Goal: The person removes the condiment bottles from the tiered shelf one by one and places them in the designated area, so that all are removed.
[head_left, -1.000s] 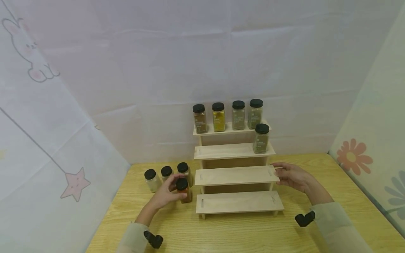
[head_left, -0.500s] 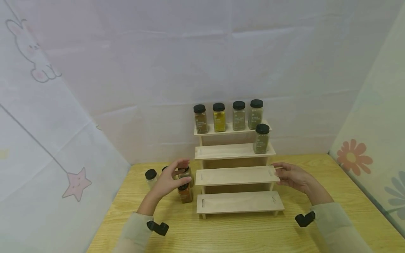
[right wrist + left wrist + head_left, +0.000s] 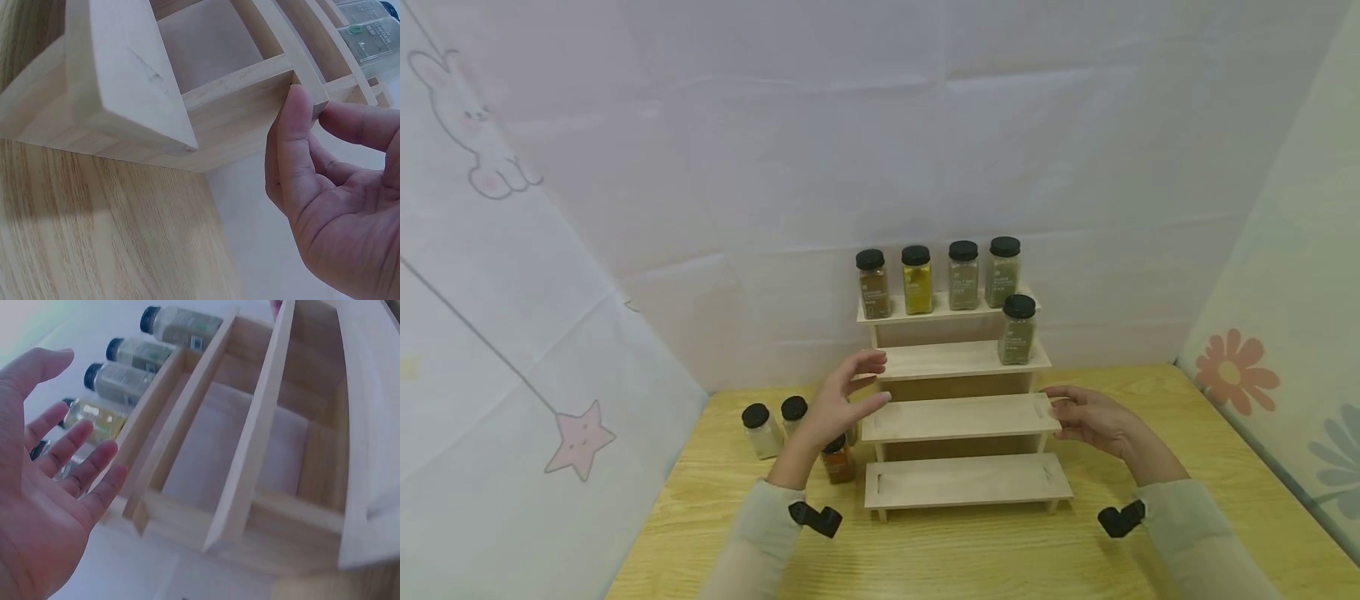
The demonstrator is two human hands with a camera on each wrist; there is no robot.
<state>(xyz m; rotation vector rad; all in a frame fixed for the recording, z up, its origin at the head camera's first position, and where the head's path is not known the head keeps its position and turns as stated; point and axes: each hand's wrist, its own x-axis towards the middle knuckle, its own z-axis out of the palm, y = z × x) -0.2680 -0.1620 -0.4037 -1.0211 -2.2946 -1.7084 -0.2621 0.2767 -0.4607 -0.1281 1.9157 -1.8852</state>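
Note:
My left hand [image 3: 835, 412] is raised with nothing in it, fingers spread beside the left end of a four-step wooden spice rack [image 3: 962, 418]. In the left wrist view its palm and loosely bent fingers show plainly. At the other end, my right hand [image 3: 1093, 423] pinches the tip of the third board down between thumb and fingers, as the right wrist view also shows. Under my left wrist stands a jar of reddish-orange spice [image 3: 837, 463], partly covered, with another jar mostly hidden behind the hand. A greenish spice jar [image 3: 1018, 335] stands alone on the second step's right end.
Along the top step stand several black-lidded jars, among them a brown spice jar [image 3: 874, 292] and a yellow spice jar [image 3: 917, 287]. A pale spice jar [image 3: 763, 437] is on the wooden table [image 3: 970, 554] at left. A printed cloth [image 3: 775, 167] hangs behind.
My left hand has let go of the reddish-orange spice jar, then risen and moved right toward the rack. That jar remains on the table. My right hand has stayed on the board's end.

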